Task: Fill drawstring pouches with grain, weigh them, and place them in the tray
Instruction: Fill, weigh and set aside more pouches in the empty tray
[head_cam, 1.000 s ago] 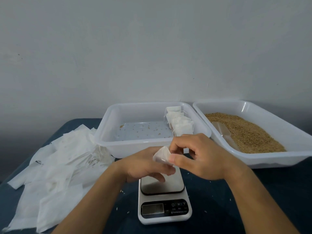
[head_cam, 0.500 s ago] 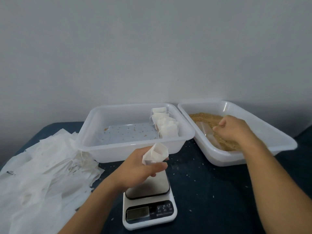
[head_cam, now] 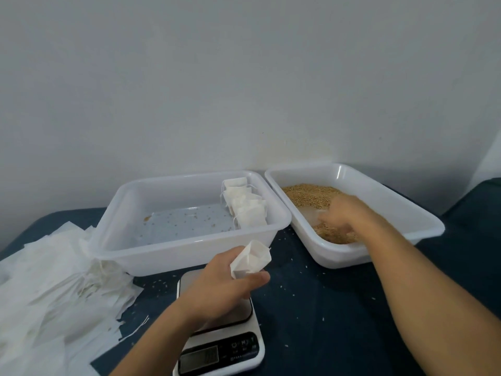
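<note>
Above scale (head_cam: 217, 351), pouch (head_cam: 250, 259) in left hand (head_cam: 217, 289)

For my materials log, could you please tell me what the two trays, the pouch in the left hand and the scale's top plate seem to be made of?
Both trays: translucent whitish plastic, probably; light glints on the rims.
Pouch: thin white matte fabric or filter paper, creased; which one is unclear.
Scale plate: smooth grey, perhaps brushed metal, on a white glossy plastic body.
</note>
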Action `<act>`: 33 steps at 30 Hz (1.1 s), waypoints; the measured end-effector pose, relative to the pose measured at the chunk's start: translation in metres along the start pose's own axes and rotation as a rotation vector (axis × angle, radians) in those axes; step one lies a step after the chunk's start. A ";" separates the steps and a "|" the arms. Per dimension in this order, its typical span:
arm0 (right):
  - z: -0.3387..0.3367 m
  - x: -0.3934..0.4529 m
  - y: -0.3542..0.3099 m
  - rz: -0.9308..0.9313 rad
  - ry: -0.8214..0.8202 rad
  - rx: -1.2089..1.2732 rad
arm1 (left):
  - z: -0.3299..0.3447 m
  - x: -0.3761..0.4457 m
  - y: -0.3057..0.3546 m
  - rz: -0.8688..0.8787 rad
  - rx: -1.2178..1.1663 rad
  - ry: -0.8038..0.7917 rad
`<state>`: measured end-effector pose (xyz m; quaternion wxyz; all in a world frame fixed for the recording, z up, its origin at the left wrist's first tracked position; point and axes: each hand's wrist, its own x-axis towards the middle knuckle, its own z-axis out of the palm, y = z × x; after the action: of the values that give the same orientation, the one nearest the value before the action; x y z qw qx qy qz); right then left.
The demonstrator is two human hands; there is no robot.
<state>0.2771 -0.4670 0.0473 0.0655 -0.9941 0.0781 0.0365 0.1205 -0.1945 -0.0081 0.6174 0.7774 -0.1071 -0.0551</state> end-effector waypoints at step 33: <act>0.018 0.001 0.006 0.027 0.274 0.244 | 0.003 -0.005 -0.015 -0.014 -0.163 0.269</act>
<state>0.2757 -0.4706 0.0292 0.1739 -0.9733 0.1036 -0.1080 0.1166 -0.1935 -0.0235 0.6870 0.7256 -0.0132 0.0369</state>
